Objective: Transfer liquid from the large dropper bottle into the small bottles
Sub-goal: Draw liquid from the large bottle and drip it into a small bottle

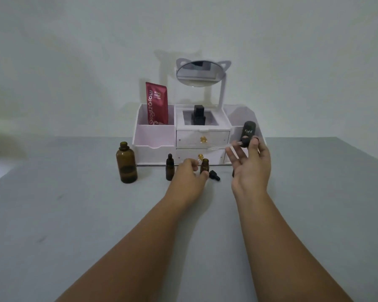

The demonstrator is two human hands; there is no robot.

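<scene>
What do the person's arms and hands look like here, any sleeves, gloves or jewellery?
Both forearms are bare as far as the bottom edge of the frame: no sleeves in view. The left hand and right hand are ungloved. No watch, bracelet or ring shows on the visible sides. Nails look short and unpainted, though the picture is too soft to be sure. No tattoos or markings visible.

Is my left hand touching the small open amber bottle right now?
Touching. The head view shows the left hand with its fingertips closed against the base of the small open bottle, no gap showing, steadying it on the table.
</scene>
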